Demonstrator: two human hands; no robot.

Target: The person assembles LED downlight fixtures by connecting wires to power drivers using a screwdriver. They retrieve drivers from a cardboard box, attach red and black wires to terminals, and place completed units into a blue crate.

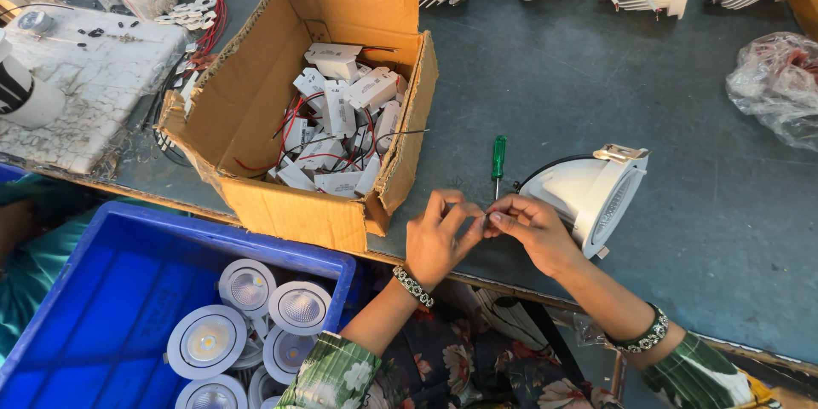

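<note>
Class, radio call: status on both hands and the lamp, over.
Left hand and right hand pinched together on something small, too fine to identify. White lamp on its side, just beyond right hand. Green screwdriver lies beside it.

The bench (596, 77) has a matt, dull grey-green top, scuffed and dusty. The box (247, 94) is brown corrugated cardboard, torn and rough at its edges. The drivers (341, 111) inside look like smooth white plastic. The crate (102, 290) is glossy blue plastic. The lamp (588, 192) has a smooth matt white shell with a shiny metal clip. The screwdriver (498, 158) has a translucent green plastic handle. The bag (775, 85) is clear, crinkled plastic film. Both sleeves are printed floral cloth.
</note>
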